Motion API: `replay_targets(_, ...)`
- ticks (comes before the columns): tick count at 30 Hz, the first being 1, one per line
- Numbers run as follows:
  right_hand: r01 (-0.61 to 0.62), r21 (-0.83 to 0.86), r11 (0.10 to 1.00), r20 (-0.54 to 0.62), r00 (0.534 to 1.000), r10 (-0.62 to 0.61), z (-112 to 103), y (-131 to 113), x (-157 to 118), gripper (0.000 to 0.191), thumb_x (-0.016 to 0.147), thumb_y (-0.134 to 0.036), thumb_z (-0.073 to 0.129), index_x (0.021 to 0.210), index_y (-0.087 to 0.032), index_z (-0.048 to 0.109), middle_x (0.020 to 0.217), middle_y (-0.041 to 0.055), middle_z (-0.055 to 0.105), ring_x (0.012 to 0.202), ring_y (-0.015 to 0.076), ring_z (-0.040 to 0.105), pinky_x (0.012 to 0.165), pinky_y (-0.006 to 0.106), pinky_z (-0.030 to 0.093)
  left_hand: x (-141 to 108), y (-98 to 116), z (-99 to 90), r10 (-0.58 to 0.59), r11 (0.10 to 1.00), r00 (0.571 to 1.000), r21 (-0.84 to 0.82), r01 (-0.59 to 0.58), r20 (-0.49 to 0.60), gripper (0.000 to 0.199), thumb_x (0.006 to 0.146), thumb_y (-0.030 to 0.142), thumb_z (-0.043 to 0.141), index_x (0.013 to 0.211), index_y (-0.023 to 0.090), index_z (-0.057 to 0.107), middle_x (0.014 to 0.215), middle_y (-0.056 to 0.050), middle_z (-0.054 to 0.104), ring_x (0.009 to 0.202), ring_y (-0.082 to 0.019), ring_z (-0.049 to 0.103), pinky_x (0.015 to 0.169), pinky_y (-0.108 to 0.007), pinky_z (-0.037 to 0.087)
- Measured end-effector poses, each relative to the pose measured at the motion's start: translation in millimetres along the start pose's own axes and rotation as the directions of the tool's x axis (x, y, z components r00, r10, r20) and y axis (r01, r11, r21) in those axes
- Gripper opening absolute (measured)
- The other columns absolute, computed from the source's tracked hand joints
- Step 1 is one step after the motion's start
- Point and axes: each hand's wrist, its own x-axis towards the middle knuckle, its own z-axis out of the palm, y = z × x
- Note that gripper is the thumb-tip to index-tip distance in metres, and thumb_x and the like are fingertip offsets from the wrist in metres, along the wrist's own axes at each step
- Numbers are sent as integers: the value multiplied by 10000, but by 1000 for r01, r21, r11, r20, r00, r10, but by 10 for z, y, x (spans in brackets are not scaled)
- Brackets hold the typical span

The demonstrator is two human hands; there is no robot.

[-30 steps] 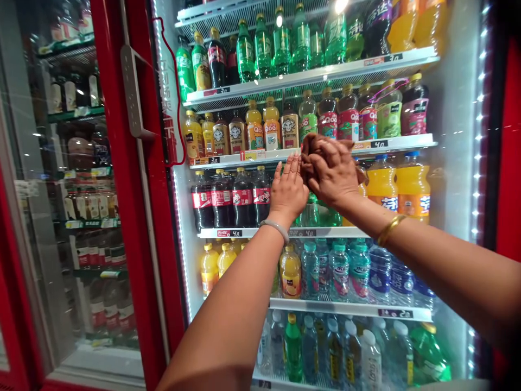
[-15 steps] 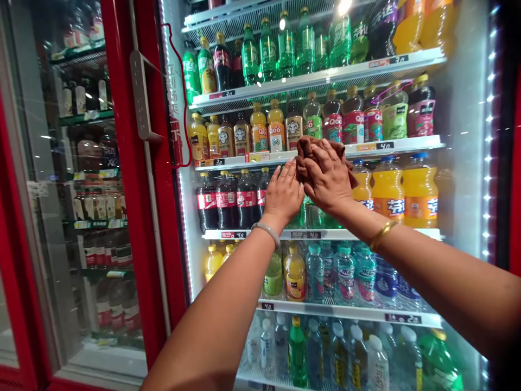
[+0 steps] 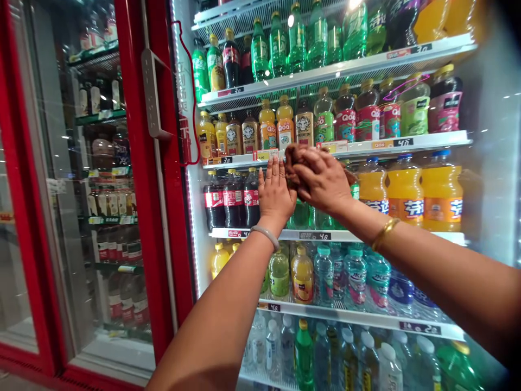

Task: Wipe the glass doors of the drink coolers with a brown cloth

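Note:
My left hand [image 3: 277, 191] lies flat with its fingers stretched upward, in front of the shelves of bottles and seemingly against the glass of the drinks cooler. It holds nothing. Just to its right, my right hand [image 3: 323, 178] is bent round a crumpled brown cloth [image 3: 295, 157], pressing it at the same height. Part of the cloth is hidden under the palm and fingers. Behind both hands runs a white shelf edge with price tags [image 3: 266, 156]. Cola bottles [image 3: 233, 198] stand left of my left hand, and orange soda bottles [image 3: 405, 190] stand right of my right hand.
A red door frame [image 3: 171, 179] with a grey handle [image 3: 154, 95] rises on the left. Beyond it is another glass-doored cooler [image 3: 103, 217] with bottles. Juice bottles [image 3: 302, 274] and water bottles [image 3: 356, 274] fill lower shelves. Green soda bottles [image 3: 297, 38] line an upper shelf.
The view has shifted, so the shelves appear farther right. My right hand and the cloth have moved left across the bottles, and the hand is turned more sideways. My left hand now points straighter up.

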Motion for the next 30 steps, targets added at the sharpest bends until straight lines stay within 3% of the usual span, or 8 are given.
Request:
replay_targets(6, 324, 22, 946, 75, 943, -325, -177, 362, -126, 335, 1005, -452, 605, 1295, -323, 713, 1509, 21, 614, 1390, 267, 547, 1214, 501, 439, -30, -91, -15, 107, 994, 994, 16, -107, 39, 711, 1005, 219, 408, 1680, 58, 255, 1796, -153, 217, 1690, -279, 143, 1403, -522, 97)
replay_targets(9, 95, -25, 995, -3, 995, -95, -119, 431, 130, 384, 1004, -465, 598, 1296, -245, 716, 1547, 110, 561, 1424, 322, 507, 1217, 542, 432, -22, -164, -15, 146, 989, 989, 14, -146, 22, 716, 1015, 236, 408, 1691, 81, 227, 1802, -138, 203, 1693, -264, 127, 1403, -513, 101)
replay_targets(12, -37, -20, 999, -43, 998, 36, 26, 166, 214, 439, 989, -441, 610, 1356, -212, 685, 1589, 148, 508, 1508, 356, 423, 1256, 581, 396, -31, -286, -55, 209, 977, 976, 32, -212, 68, 706, 1017, 239, 405, 1686, 82, 245, 1795, -122, 233, 1687, -238, 161, 1403, -476, 129)
replay_targets(15, 154, 64, 986, 20, 988, -156, 66, -31, -6, 410, 1006, -405, 598, 1379, -253, 670, 1585, 100, 536, 1535, 320, 418, 1277, 576, 391, -99, -405, -101, 219, 972, 969, 63, -227, 116, 693, 1005, 231, 407, 1666, 60, 289, 1789, -126, 247, 1683, -231, 174, 1405, -461, 126)
replay_targets(19, 448, 240, 862, 112, 869, -482, -44, 194, -177, 416, 995, -460, 630, 1397, -357, 654, 1549, 2, 588, 1495, 287, 488, 1292, 569, 388, -214, -440, -103, 143, 985, 986, 86, -150, 81, 741, 994, 227, 432, 1689, 78, 222, 1804, -115, 188, 1689, -237, 127, 1406, -482, 97)
replay_targets(22, 252, 195, 948, 134, 950, -280, -36, 270, 85, 402, 989, -455, 613, 1346, -285, 689, 1569, 62, 556, 1488, 321, 483, 1278, 573, 401, -245, -402, -72, 125, 988, 990, 85, -131, 67, 700, 1020, 219, 383, 1688, 82, 228, 1801, -114, 199, 1690, -224, 116, 1408, -482, 88)
replay_targets(25, -26, 92, 995, 29, 999, 24, 70, -25, 328, 416, 965, -436, 633, 1306, -209, 705, 1602, 143, 492, 1531, 380, 409, 1275, 617, 382, -254, -403, -53, 137, 987, 989, 75, -141, 56, 691, 1025, 229, 380, 1682, 62, 244, 1800, -131, 194, 1692, -233, 104, 1410, -493, 110)
replay_targets(30, 189, 186, 964, 55, 978, -202, 79, -266, 61, 429, 1008, -376, 590, 1424, -283, 640, 1595, 68, 540, 1542, 307, 434, 1306, 574, 365, -295, -600, -122, 232, 971, 968, 37, -237, 100, 645, 1016, 250, 417, 1627, 47, 379, 1765, -159, 294, 1678, -258, 189, 1399, -510, 200)
